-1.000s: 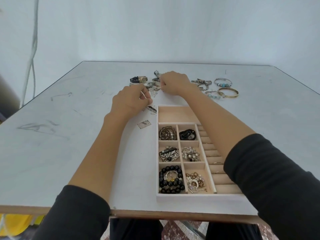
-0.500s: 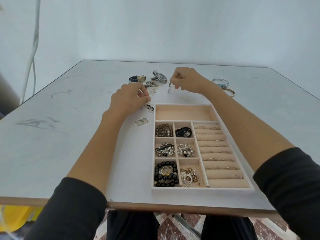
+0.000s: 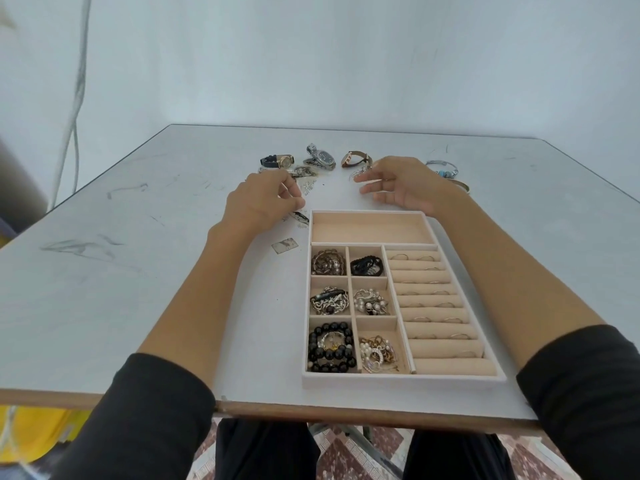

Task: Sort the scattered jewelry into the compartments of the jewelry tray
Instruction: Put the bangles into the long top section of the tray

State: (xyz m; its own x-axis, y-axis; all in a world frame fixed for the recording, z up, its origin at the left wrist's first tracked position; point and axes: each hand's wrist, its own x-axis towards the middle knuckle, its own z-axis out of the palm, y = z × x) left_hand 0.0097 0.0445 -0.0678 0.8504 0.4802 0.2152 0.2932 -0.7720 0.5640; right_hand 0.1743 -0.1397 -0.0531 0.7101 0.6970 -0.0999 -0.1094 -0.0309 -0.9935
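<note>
Fingers (image 3: 374, 189) of the right hand (image 3: 405, 188) are spread and loosely straight, holding nothing, with their tips pointing toward the left hand (image 3: 258, 202). Just beyond those tips a small silver piece (image 3: 359, 171) lies on the table (image 3: 138, 271), with a brown-strap watch (image 3: 355, 158) right behind it. The left hand's fingers (image 3: 289, 192) are curled in, thumb against forefinger; I cannot tell whether anything thin sits in that pinch. Loose earrings (image 3: 307, 184) lie just past those knuckles. A steel watch (image 3: 322, 158) and a black-strap watch (image 3: 277, 161) lie farther out, and a little card (image 3: 284, 245) lies nearer the wrist. The jewelry tray (image 3: 401, 380) begins just short of both sets of fingertips and runs back between the forearms. Its square compartments hold bracelets and beads, and its padded rolls hold rings. Bangles (image 3: 445, 169) lie just beyond the right hand's outer side.

Half a second ago the right hand pinched the silver piece and dangled it over the table. Now it has let go and opened, and the brown-strap watch, then hidden by that hand, shows. A thin loop showed in the left hand's pinch then. The watch dials are too small to read.
</note>
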